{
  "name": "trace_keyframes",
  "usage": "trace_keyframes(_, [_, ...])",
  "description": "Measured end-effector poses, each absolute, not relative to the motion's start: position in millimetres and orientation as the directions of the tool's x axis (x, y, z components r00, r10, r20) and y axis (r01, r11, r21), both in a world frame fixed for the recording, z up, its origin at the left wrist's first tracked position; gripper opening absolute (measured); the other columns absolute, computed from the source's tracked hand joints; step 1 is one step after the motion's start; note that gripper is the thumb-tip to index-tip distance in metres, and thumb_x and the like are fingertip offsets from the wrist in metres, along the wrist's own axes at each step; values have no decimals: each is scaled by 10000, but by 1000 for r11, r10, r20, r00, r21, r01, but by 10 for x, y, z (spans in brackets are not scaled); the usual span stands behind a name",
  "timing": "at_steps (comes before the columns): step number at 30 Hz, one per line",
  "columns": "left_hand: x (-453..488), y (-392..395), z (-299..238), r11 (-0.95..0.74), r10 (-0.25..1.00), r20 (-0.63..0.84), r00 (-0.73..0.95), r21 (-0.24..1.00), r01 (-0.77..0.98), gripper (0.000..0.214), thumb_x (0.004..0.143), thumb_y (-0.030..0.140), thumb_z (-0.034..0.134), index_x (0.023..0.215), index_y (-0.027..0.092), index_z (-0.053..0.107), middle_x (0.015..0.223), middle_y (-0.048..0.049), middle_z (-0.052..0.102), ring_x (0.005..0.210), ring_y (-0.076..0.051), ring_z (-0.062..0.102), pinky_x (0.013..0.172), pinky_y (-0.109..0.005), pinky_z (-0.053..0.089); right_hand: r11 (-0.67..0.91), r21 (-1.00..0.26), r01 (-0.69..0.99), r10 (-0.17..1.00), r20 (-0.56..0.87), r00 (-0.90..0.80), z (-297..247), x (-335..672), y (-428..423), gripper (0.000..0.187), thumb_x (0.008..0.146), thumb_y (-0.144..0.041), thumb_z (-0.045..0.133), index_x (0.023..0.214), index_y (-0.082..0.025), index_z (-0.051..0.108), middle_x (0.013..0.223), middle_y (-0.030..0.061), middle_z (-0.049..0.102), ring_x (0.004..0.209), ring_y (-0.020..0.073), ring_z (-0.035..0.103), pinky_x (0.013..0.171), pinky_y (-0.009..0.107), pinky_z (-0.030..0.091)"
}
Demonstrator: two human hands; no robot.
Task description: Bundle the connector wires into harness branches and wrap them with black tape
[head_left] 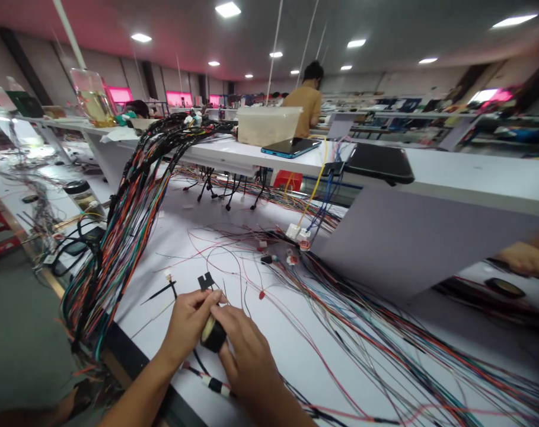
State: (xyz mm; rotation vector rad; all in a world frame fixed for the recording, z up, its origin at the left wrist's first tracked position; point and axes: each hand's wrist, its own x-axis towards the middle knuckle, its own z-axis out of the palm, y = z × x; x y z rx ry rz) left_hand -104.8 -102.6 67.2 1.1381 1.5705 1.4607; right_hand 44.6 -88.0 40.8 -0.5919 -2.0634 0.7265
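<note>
Near edge of the bench: left hand and right hand closed on a roll of black electrical tape

The fingers of both hands wrap the roll from either side, its pale core showing on the left, and it sits between them over the near part of the white workbench. Just past the left hand's fingertips lies a small black plastic bracket; just below the right hand runs a wire with black and white bands. On the left, a thick multicoloured wire harness arches up toward the far shelf — to the right, loose thin wires fan across the bench from white connectors. At far right, a co-worker's hand shows beyond a grey panel; farther off stands a person in a tan shirt, beyond a translucent plastic box and a phone
</note>
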Motion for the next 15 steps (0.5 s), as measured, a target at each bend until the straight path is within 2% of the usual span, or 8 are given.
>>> trace_keyframes(2, [-1010,-1067,610,-21,915,58,-400,995,96,312,795,420,614,766,141,750,529,-2,585,503,-112,504,500,-214,401,567,-818,93,763,480,-433,348,400,-850,315,845,-208,444,1147,-220,536,1013,87,662,913,219,648,806,351,529])
trace_keyframes(3, [-1008,-1086,592,-31,911,69,-407,995,99,311,809,413,601,788,142,753,490,12,541,472,-102,471,480,-211,384,395,-918,29,847,351,-398,324,386,-822,262,873,-279,438,1113,-216,522,903,67,675,734,194,668,670,313,550])
trace_keyframes(4, [-1017,-1101,584,-59,910,102,-401,991,117,306,821,402,590,806,146,756,494,13,528,476,-102,469,484,-212,386,178,-983,-47,902,182,-392,306,381,-788,250,892,-353,425,1083,-211,501,787,35,662,531,151,619,514,267,522])
trace_keyframes(6, [-1065,-1112,598,-171,912,223,-344,970,175,281,836,372,577,821,160,761,664,-38,617,628,-139,561,600,-237,450,-230,-963,-140,865,-137,-482,291,400,-718,299,897,-458,414,1031,-196,467,600,-38,573,282,62,358,311,194,352])
trace_keyframes(8, [-1141,-1100,647,-293,912,345,-222,926,238,254,848,333,563,836,178,764,907,-93,669,851,-199,602,762,-290,472,-394,-913,-106,757,-256,-602,305,454,-676,347,874,-492,452,1034,-184,457,511,-81,496,258,30,211,273,162,245])
trace_keyframes(11, [-1242,-1064,729,-332,920,382,-82,875,353,224,854,286,558,878,197,763,786,-76,695,747,-188,615,706,-288,480,-195,-981,-9,757,-145,-637,370,548,-723,382,883,-391,452,1216,-209,407,616,-48,560,305,49,325,313,164,313])
trace_keyframes(13, [-1250,-1048,734,-290,927,358,-107,870,399,210,840,290,581,853,193,767,597,-35,640,579,-147,567,578,-247,449,171,-984,42,780,109,-616,417,570,-814,436,855,-285,465,1285,-256,397,874,31,619,471,85,511,438,204,449])
trace_keyframes(15, [-1201,-1047,679,-220,938,292,-185,918,331,227,828,323,597,811,171,766,507,-6,560,490,-114,498,491,-220,393,520,-847,113,713,357,-603,435,543,-896,425,814,-220,485,1236,-267,489,1055,82,602,724,155,611,635,282,522])
